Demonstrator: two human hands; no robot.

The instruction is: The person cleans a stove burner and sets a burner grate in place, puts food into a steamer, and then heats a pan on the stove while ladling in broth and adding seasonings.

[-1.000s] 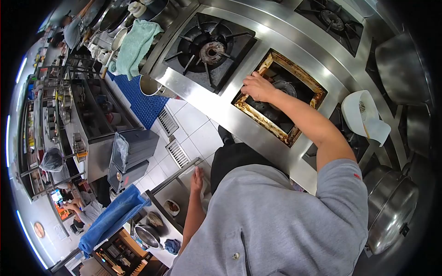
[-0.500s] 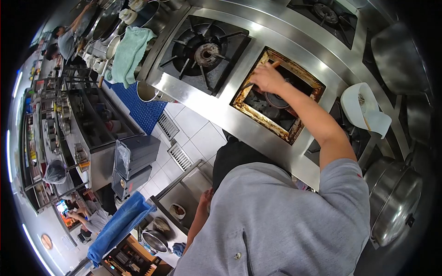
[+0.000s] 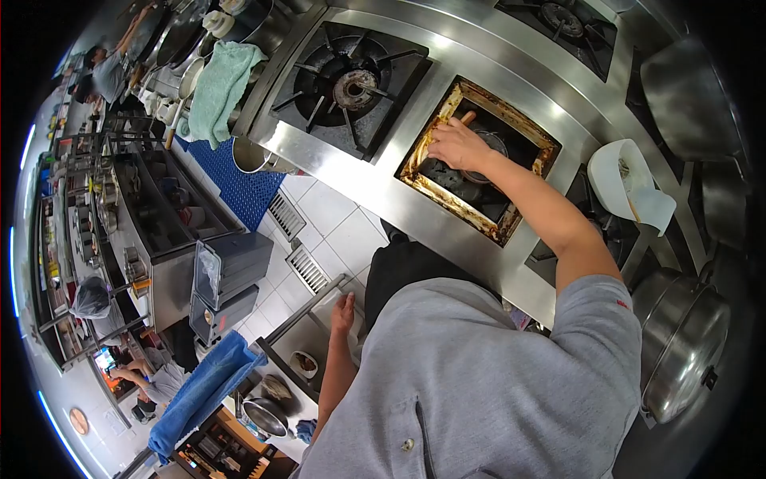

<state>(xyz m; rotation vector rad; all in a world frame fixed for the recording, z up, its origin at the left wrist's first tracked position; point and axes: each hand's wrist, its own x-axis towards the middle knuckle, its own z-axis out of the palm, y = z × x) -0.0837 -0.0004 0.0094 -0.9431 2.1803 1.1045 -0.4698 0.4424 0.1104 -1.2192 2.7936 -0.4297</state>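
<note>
My right hand [image 3: 460,146] reaches into a square burner opening [image 3: 536,120], its fingers closed round a wooden-handled tool [image 3: 467,117]. The handle sticks up past my knuckles; the tool's working end is hidden under the hand. Brown, greasy residue coats the opening's inner rim. Below my wrist, a dark round burner ring [image 3: 488,145] sits inside the opening. My left hand [image 3: 343,314] hangs at my side with nothing visible in it, fingers loosely extended, close to a small white bowl [image 3: 303,365] of food on the side counter.
Left of the opening is a burner with its grate [image 3: 351,89]. A white container [image 3: 618,180] rests on the right-hand burner, beside a large lidded metal pot [image 3: 682,351]. Towels [image 3: 223,92] hang at the left. Grey bins [image 3: 231,267] stand on the tiled floor. Co-workers [image 3: 159,379] are farther off.
My left hand has risen from beside my hip and swung forward over the side counter's edge. My right hand has shifted slightly left along the opening's rim, still holding the tool.
</note>
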